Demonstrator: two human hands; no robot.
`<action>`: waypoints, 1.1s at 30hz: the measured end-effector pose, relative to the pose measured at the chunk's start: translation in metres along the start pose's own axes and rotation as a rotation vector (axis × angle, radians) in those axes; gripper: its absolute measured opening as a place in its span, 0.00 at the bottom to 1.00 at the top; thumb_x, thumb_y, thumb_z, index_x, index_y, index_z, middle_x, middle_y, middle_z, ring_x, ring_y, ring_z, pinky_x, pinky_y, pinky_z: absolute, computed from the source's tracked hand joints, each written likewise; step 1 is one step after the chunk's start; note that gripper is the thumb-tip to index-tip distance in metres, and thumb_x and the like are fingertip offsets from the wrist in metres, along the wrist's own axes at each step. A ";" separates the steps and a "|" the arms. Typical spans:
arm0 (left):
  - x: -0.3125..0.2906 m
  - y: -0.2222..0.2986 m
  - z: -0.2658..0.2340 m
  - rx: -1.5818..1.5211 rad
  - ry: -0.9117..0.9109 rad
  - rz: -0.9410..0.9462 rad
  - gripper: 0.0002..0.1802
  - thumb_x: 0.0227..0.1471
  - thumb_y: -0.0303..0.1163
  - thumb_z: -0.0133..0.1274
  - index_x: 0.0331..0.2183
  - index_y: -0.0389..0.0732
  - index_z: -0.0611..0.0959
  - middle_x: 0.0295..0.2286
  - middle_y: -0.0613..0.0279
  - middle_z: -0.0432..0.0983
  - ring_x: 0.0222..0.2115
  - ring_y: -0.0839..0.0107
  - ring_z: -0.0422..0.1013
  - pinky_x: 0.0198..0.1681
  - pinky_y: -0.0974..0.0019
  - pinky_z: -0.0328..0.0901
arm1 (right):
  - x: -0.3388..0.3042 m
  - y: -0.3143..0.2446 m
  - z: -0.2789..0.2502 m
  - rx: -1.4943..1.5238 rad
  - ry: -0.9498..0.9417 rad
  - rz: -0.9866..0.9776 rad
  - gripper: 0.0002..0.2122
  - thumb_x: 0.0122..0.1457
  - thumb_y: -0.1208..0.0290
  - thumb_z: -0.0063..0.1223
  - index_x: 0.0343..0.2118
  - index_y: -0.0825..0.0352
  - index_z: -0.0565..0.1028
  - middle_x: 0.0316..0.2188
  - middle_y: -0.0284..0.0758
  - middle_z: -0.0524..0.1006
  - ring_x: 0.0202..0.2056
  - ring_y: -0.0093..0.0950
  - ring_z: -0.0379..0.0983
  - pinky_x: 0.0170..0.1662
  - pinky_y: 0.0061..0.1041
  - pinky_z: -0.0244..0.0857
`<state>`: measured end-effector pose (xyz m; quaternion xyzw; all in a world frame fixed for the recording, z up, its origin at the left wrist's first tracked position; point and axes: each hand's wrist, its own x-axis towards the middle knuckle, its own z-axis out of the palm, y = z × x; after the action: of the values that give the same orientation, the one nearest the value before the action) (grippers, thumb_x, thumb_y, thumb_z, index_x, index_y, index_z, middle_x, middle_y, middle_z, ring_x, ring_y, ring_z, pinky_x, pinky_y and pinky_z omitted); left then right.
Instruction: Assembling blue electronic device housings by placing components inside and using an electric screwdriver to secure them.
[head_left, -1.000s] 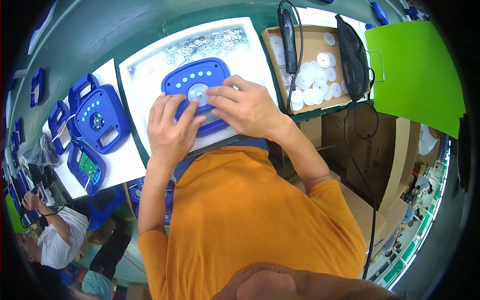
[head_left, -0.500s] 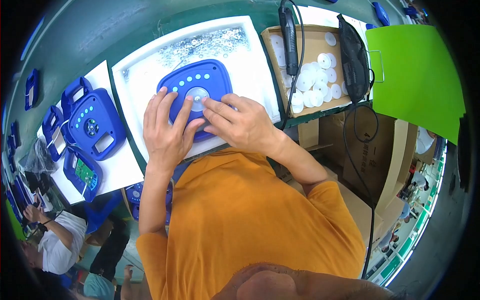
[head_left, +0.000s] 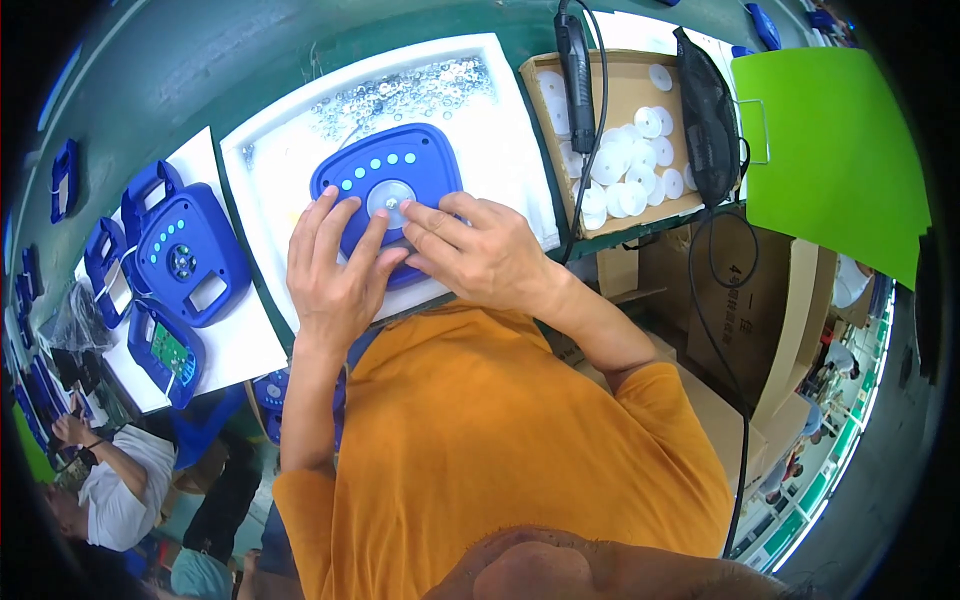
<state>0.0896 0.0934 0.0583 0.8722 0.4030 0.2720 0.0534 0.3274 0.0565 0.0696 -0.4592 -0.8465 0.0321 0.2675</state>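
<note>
A blue plastic casing with a row of pale green dots lies in a white foam tray in front of me. On its face sits a round translucent disc with a small metal piece at its centre. My left hand rests on the casing's left and near side, fingers spread, one fingertip at the disc's edge. From the right, my right hand has its fingers bunched, with fingertips at the disc's middle; anything small between them is hidden. Many small metal washers are strewn along the tray's far side.
Right of the tray, a cardboard box holds translucent discs, with a black corded screwdriver over its left side and a black mesh pouch over its right. More blue casings lie at left. A co-worker sits lower left.
The casing has shifted slightly down and to the left under my hands. The left fingers have slid a little; the right fingertips stay at the disc's centre.
</note>
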 end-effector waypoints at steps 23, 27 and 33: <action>-0.008 -0.003 0.002 -0.041 0.038 -0.050 0.19 0.61 0.47 0.72 0.49 0.47 0.95 0.55 0.48 0.80 0.66 0.46 0.72 0.74 0.37 0.61 | 0.011 0.164 -0.093 -0.082 0.562 0.912 0.20 0.63 0.57 0.66 0.45 0.72 0.81 0.38 0.52 0.88 0.42 0.50 0.89 0.51 0.46 0.78; -0.011 -0.005 0.002 -0.056 0.047 -0.049 0.19 0.61 0.46 0.72 0.49 0.47 0.95 0.56 0.48 0.80 0.66 0.45 0.71 0.74 0.36 0.60 | 0.032 0.085 -0.128 1.005 0.955 0.707 0.12 0.68 0.78 0.59 0.50 0.78 0.74 0.37 0.45 0.84 0.37 0.38 0.84 0.48 0.38 0.81; -0.010 -0.005 0.004 -0.106 0.064 -0.070 0.17 0.61 0.46 0.72 0.48 0.49 0.95 0.57 0.48 0.79 0.68 0.44 0.69 0.75 0.36 0.58 | 0.049 0.014 -0.076 1.346 0.849 0.377 0.13 0.68 0.78 0.66 0.53 0.68 0.77 0.33 0.36 0.82 0.30 0.29 0.80 0.40 0.31 0.77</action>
<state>0.0824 0.0901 0.0492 0.8443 0.4199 0.3188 0.0961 0.3530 0.0891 0.1508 -0.3078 -0.3813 0.4011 0.7739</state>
